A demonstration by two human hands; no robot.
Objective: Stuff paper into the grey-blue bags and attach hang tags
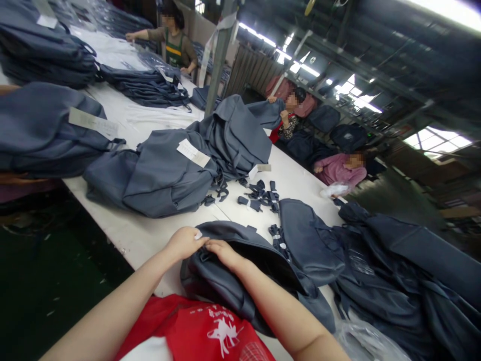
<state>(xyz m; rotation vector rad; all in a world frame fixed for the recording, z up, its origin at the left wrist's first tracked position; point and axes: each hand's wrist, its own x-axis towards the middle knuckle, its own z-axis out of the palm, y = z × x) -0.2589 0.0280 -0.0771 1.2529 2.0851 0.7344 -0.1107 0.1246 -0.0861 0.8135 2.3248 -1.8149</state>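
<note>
A dark blue-grey bag [225, 281] lies on the white table [158, 238] right in front of me, its wide opening facing up and to the right. At the left end of that opening, my left hand [187, 241] is closed, with a small white piece showing by its fingertips. My right hand [222, 251] touches it there, fingers pinched on the bag's edge. Beyond the hands lie bundled black straps with buckles [259, 194]. Another bag [310, 240] rests flat just to the right.
Tagged bags [169, 173] are heaped at the left and centre, and more bags [398, 271] cover the right side. A metal post [219, 60] rises behind. Several people stand or sit around the table. Clear plastic [368, 341] lies at the lower right.
</note>
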